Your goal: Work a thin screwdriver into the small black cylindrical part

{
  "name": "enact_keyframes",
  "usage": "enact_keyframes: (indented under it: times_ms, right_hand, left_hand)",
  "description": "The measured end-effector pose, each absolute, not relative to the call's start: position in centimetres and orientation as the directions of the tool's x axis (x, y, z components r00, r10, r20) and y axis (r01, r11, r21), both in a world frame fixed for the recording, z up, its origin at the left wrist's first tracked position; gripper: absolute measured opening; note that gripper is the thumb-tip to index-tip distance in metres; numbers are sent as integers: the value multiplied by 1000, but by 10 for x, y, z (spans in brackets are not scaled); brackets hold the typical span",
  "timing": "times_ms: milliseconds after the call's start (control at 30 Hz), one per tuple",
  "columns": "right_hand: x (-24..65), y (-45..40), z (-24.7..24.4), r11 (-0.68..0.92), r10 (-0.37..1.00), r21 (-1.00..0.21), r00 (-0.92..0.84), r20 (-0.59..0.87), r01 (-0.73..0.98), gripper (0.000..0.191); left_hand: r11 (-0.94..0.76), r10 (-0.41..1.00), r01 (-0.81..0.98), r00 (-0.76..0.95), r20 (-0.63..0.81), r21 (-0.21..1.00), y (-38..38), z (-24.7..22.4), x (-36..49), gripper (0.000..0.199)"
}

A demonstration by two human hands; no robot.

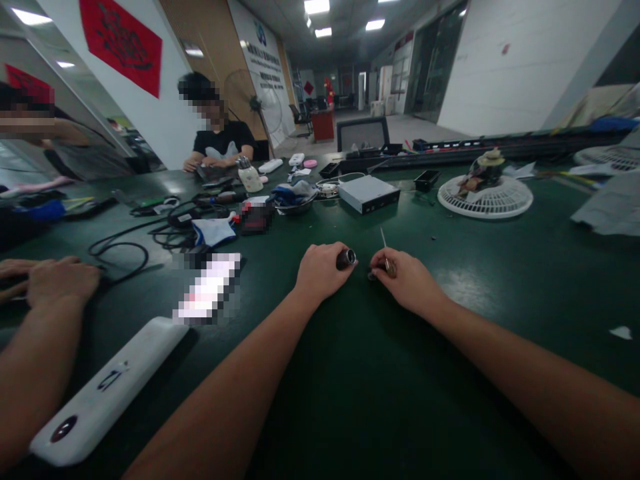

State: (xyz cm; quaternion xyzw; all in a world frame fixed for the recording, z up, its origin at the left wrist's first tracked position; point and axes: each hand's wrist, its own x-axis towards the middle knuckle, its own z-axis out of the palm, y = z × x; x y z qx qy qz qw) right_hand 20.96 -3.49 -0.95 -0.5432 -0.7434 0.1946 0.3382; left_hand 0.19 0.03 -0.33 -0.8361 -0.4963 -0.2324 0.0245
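Note:
My left hand [321, 272] is closed around a short dark cylinder [346, 259], whose round hollow-looking end points right. Just across a small gap, my right hand [409, 281] pinches with bent fingers. A slim screwdriver-like tool [390, 268] with an amber-brown handle is held in it, its thin pale shaft pointing up and away. At the right fingertips, close to the table, shows a small dark round piece [371, 275]; whether it is gripped or only touched I cannot tell. Both hands rest low over the dark green table [350, 373].
A silver disc drive [369, 194] and a white fan grille [485, 197] bearing a motor lie beyond my hands. Left are a lit phone [210, 287], a long white device [113, 390], cables [120, 247] and another person's hand [63, 283]. Someone sits across the table.

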Motion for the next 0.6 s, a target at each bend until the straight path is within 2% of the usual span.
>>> enact_keyframes:
  times_ms: [133,267,467,600]
  right_hand:
    - [208,-35,-8,339,941,-634,-236,243,696,8]
    - [207,-38,-5,345,938,-647,-231,258,680,3]
    - [207,-40,-7,364,931,-655,-250,265,662,15]
    - [207,-40,-7,370,929,-705,-236,285,605,19]
  left_hand:
    - [-499,820,847,392,418,185,0,-3,2,26]
    - [-499,814,850,393,427,170,0,-4,2,32]
    - [-483,815,863,381,436,149,-2,-2,3,37]
    - [-489,811,858,383,441,154,-3,-1,3,39]
